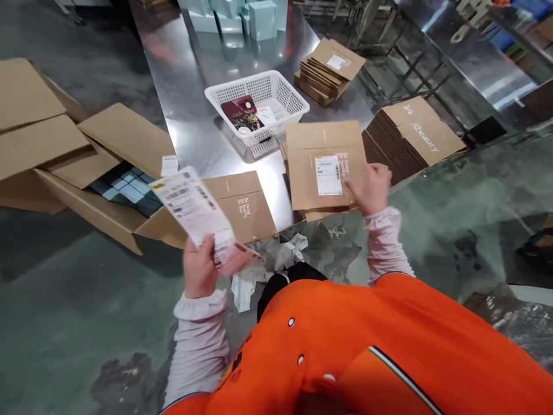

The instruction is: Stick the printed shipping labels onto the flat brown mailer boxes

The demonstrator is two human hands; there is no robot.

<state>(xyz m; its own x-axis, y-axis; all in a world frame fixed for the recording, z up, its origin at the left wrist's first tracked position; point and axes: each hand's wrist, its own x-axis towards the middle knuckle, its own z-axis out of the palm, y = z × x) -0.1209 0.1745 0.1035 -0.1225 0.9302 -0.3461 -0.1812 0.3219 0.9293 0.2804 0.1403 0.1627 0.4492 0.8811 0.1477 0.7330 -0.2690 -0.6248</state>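
My left hand (200, 268) is closed around a bent sheaf of printed shipping labels (190, 204), whose top part stands up away from me. Behind the sheaf, a flat brown carton (244, 202) with white print lies at the steel table's near edge. My right hand (373, 187) grips the right edge of another flattened carton (305, 138), thumb on its face and fingers curled at the side. A white shipping label (329, 176) sits on that carton, partly over its printed words. More flat cardboard shows beneath it.
On the steel table (190, 127) stands a white plastic basket (276, 131) holding dark red printed matter. Flat cartons are stacked behind (322, 75) and at right (425, 129). Pale blue boxes (262, 20) stand farther back. An open cardboard box (99, 210) is at left; paper scraps (244, 291) litter the floor.
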